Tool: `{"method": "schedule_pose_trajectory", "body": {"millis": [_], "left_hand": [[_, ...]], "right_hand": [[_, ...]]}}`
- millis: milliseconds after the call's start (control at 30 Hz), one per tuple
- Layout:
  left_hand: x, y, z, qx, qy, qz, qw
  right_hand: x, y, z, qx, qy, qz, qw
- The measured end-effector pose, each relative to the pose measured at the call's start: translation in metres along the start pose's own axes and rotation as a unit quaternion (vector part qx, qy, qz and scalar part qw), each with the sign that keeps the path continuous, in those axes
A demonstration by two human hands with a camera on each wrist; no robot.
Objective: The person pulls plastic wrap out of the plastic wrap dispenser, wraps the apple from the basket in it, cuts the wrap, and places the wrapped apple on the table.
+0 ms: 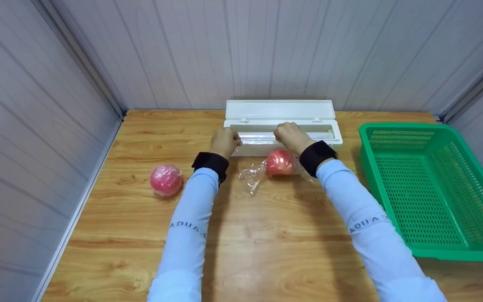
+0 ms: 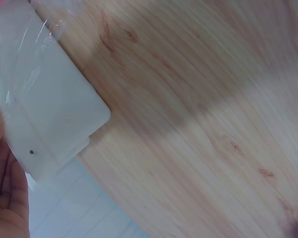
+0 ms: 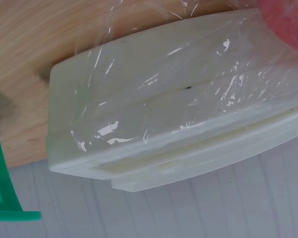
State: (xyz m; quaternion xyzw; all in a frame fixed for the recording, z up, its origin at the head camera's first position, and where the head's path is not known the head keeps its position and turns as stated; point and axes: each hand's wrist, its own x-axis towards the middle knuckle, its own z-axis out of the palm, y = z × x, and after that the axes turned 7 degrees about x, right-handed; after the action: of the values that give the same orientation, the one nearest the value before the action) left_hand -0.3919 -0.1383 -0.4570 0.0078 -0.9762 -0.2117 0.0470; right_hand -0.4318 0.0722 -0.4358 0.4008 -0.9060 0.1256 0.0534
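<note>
A white cling film box [image 1: 243, 149] lies on the table with its lid [image 1: 280, 110] raised at the back and a film roll [image 1: 258, 137] inside. My left hand [image 1: 224, 141] pinches clear cling film [image 2: 27, 94] at the box's left front. Its thumb and curled fingers show at the edge of the left wrist view. Film drapes down the box front towards a red apple [image 1: 280, 161], which sits just before the box with loose film around it. My right hand [image 1: 290, 136] is curled over the box above the apple, gripping the film [image 3: 154, 99].
A pink-red ball-shaped thing [image 1: 166, 180] wrapped in film rests on the table to the left. On the right stands a green plastic basket [image 1: 373, 184]. Panelled walls [image 1: 183, 54] enclose the wooden table [image 1: 250, 251] at the back and sides.
</note>
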Motion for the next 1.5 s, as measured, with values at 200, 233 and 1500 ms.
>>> {"method": "schedule_pose_trajectory", "body": {"millis": [200, 233, 1500], "left_hand": [[-0.001, 0.003, 0.001, 0.0, -0.008, 0.005, 1.0], [-0.001, 0.003, 0.001, -0.001, -0.009, 0.006, 0.9999], [0.0, -0.005, 0.0, -0.014, -0.003, -0.005, 0.9999]], "right_hand": [[-0.008, 0.006, -0.003, 0.002, -0.008, 0.008, 0.9999], [-0.01, 0.008, -0.004, 0.0, -0.006, 0.011, 0.9999], [-0.043, 0.047, -0.018, -0.089, -0.022, 0.022, 0.9955]]}}
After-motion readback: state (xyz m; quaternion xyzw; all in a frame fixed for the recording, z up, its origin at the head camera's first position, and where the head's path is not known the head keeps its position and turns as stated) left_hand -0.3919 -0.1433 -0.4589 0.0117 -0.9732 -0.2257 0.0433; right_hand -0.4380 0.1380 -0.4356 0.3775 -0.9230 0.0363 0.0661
